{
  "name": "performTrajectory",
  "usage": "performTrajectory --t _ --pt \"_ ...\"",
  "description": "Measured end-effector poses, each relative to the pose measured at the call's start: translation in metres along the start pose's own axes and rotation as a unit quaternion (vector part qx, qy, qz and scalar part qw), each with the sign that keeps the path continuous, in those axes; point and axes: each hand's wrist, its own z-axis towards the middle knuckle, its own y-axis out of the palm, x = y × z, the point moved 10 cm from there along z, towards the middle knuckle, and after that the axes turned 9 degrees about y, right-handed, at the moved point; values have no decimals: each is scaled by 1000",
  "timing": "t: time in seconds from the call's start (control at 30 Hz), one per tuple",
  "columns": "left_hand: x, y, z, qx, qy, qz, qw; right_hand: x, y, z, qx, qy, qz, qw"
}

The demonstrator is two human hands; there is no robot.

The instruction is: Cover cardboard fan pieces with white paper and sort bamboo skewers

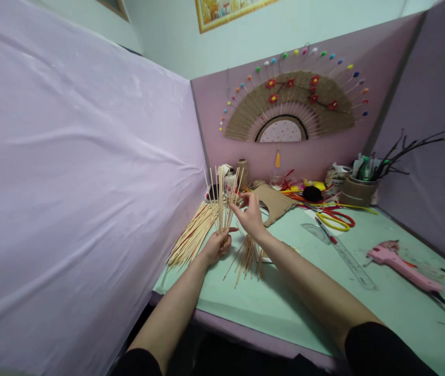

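My left hand (pixel 217 246) is closed round the lower ends of a bunch of thin wooden sticks (pixel 221 206), which stands upright and fans out at the top. Close by on the right, my right hand (pixel 251 215) has its thumb and fingers apart, with the thumb tip at the edge of the bunch. Whether it touches a stick is hard to see. A large pile of the same sticks (pixel 193 237) lies left of my left hand. More loose sticks (pixel 249 258), browner in tone, are spread on the table below my right hand.
Behind my hands lies a cut cardboard piece (pixel 280 201). To the right are a clear ruler (pixel 349 261), a marker (pixel 326 231), yellow-handled scissors (pixel 334 222) and a pink glue gun (pixel 404 269) with a cord. A pen pot (pixel 357 192) stands behind; a decorated fan (pixel 296 99) hangs above.
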Motion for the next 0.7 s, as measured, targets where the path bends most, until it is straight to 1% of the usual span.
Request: performTrajectory --t 0.03,0.07,0.1,0.13,0.2,0.33,0.4,0.53,0.63,0.7 --pt "0 0 0 3 -1 6 1000 -13 -6 -1 19 -57 -20 998" --pt "-1 0 0 6 -1 11 1000 -24 -9 -3 21 -107 -38 993" --pt "-1 0 0 8 -1 17 1000 -32 -10 -4 14 -140 -55 989" --pt "-1 0 0 9 0 21 1000 -37 -10 -4 6 -157 -68 985" --pt "-1 1 1 12 4 25 1000 -39 -11 0 -1 -152 -84 985" --pt "0 -1 2 26 11 38 999 -31 -13 9 -15 -104 -79 991" --pt "-1 -1 2 27 13 48 998 -31 -16 10 -8 -90 -68 994" --pt "-3 -4 3 28 19 63 997 -39 -25 7 25 -102 -59 993" --pt "-5 -4 4 24 19 71 997 -44 -22 4 12 -119 -74 990" --pt "-5 -4 4 22 21 76 997 -41 -20 5 6 -115 -80 990"
